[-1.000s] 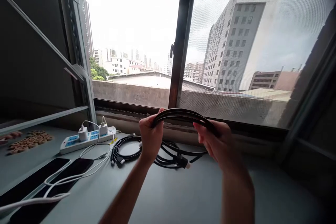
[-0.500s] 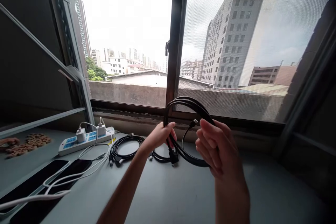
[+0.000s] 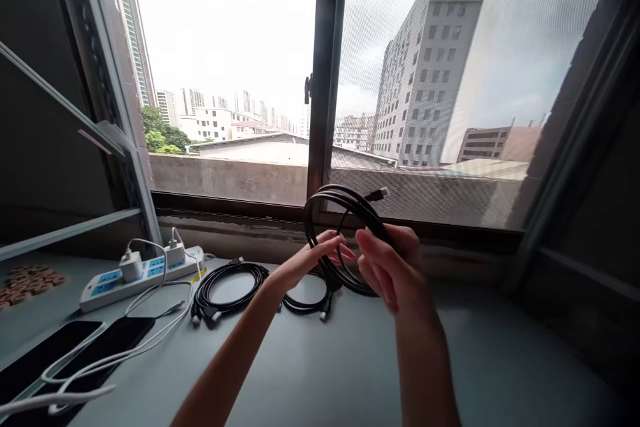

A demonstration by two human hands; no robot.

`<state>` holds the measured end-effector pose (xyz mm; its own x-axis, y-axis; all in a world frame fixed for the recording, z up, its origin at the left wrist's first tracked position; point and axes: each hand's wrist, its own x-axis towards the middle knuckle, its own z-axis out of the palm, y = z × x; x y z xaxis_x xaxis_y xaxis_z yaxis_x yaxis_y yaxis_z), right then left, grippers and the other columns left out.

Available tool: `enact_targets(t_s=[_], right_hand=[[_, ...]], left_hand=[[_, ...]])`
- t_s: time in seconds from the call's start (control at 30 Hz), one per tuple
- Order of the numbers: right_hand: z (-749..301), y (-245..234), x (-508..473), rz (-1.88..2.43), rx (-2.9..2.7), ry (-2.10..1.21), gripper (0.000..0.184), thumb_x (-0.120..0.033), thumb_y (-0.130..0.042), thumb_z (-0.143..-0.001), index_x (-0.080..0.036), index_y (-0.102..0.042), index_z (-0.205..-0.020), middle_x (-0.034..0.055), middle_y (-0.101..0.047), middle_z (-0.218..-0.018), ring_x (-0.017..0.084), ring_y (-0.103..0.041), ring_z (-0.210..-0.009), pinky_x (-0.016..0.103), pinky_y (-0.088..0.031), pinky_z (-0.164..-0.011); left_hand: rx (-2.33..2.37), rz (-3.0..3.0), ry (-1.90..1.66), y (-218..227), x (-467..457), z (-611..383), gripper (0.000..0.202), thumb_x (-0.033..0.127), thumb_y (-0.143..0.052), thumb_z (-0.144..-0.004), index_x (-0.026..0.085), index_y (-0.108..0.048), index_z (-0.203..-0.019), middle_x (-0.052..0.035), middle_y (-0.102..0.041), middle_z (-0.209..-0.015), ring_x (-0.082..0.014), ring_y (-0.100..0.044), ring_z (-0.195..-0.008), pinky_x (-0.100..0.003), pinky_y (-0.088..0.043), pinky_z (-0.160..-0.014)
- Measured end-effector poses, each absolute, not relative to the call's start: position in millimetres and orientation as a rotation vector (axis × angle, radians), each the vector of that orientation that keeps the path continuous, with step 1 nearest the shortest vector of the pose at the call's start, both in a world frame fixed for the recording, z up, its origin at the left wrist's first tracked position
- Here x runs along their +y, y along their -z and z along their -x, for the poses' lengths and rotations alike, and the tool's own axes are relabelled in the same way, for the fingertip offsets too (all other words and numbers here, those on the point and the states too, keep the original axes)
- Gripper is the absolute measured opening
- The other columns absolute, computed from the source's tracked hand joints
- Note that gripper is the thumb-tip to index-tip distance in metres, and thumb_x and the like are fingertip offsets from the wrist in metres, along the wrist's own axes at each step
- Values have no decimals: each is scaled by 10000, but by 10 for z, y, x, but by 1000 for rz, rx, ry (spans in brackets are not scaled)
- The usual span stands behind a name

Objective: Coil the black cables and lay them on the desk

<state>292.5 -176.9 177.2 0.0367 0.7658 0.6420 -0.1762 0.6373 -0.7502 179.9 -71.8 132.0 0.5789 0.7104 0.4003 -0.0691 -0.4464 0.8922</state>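
Observation:
A black cable (image 3: 334, 194) wound in a coil is held up in front of the window, its loops standing nearly upright. My right hand (image 3: 393, 260) is closed around the coil's right side. One end of the cable, with a flat plug (image 3: 378, 195), sticks out above the loops to the right. My left hand (image 3: 310, 259) reaches to the coil's lower left, its fingers stretched and apart. Strands run beside and behind these fingers; whether they press on the cable is hard to see. Behind my left forearm lie two more black coils, a larger one (image 3: 200, 289) and a smaller one (image 3: 303, 309).
A white power strip (image 3: 146, 279) with two plugged chargers stands at the left. Dark flat devices (image 3: 107, 341) and white cables (image 3: 165, 328) lie before it. Small brown pieces (image 3: 33, 282) are at the far left. Metal frame bars (image 3: 135, 173) rise beside the window.
The coil and my right hand have risen slightly and turned. The loose plug has swung up above the loops. My left fingers have loosened. The hand at the far left has left view.

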Motion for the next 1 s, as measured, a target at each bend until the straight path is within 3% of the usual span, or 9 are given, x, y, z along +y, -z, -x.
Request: enact_targets(t_s=[0.1,0.2,0.33,0.43,0.53,0.7,0.8,0.87,1.0], right_hand=[[-3023,-1750,-1579,531,-1164,-767,493,-430,-658,-741,-193,-338,-450,-103,-244,-288,18,-152,-218,166,-92,-240],[-3162,-1711,-1387,713,-1081,-680,466,-456,-702,-689,-190,-381,-481,-99,-293,-328,29,-221,-239,160,-138,-238],[-3266,-1638,-1225,921,-1156,-476,326,-449,-687,-709,-171,-517,-691,-80,-413,-419,73,-402,-338,161,-302,-315],[-3228,-1617,-1201,968,-1104,-258,409,-400,-692,-694,-186,-527,-1001,-7,-576,-724,109,-520,-519,178,-385,-386],[-3147,-1641,-1248,1008,-1151,14,550,-293,-702,-670,-224,-501,-1178,65,-533,-1096,129,-556,-722,217,-469,-527],[-3048,-1707,-1395,988,-1432,-45,235,-270,-580,-800,-193,-658,-1008,48,-601,-970,129,-580,-697,261,-496,-655],[-3024,-1729,-1505,977,-1448,-39,220,-304,-626,-785,-196,-672,-971,46,-625,-952,150,-602,-743,229,-490,-595],[-3017,-1735,-1587,1014,-1442,-29,201,-357,-680,-744,-190,-685,-855,35,-640,-843,146,-589,-669,211,-464,-531],[-2995,-1748,-1747,1174,-1424,-22,377,-519,-753,-609,-168,-620,-579,-11,-526,-532,79,-374,-401,202,-292,-376]], left_hand=[[366,-1639,-981,-1368,-623,-1776,329,478,-469,-853,158,-545,-840,-58,-672,-830,-177,-641,-839,-273,-486,-757],[288,-1509,-1111,-1423,-559,-1704,306,466,-498,-846,161,-503,-834,-51,-661,-796,-183,-656,-796,-300,-493,-770],[345,-1490,-1309,-1500,-578,-1608,298,458,-527,-830,164,-508,-875,17,-585,-606,-118,-603,-547,-211,-465,-548],[380,-1598,-1421,-1574,-686,-1535,274,415,-511,-838,155,-553,-914,63,-487,-477,-60,-431,-355,-168,-325,-371],[486,-1771,-1551,-1652,-867,-1441,168,254,-544,-793,151,-612,-908,67,-490,-448,-41,-362,-323,-158,-260,-330],[606,-1899,-1737,-1767,-1188,-1289,151,138,-596,-704,186,-693,-809,69,-467,-428,-45,-392,-371,-149,-284,-346],[621,-1865,-1774,-1823,-1274,-1228,131,156,-702,-611,193,-704,-737,72,-456,-426,-38,-345,-351,-156,-255,-318],[603,-1854,-1758,-1850,-1277,-1192,142,164,-744,-560,195,-695,-690,72,-451,-428,-33,-321,-344,-157,-242,-304],[526,-1825,-1619,-1867,-1222,-1095,83,167,-700,-598,193,-621,-603,73,-414,-399,-31,-296,-294,-161,-199,-273]])
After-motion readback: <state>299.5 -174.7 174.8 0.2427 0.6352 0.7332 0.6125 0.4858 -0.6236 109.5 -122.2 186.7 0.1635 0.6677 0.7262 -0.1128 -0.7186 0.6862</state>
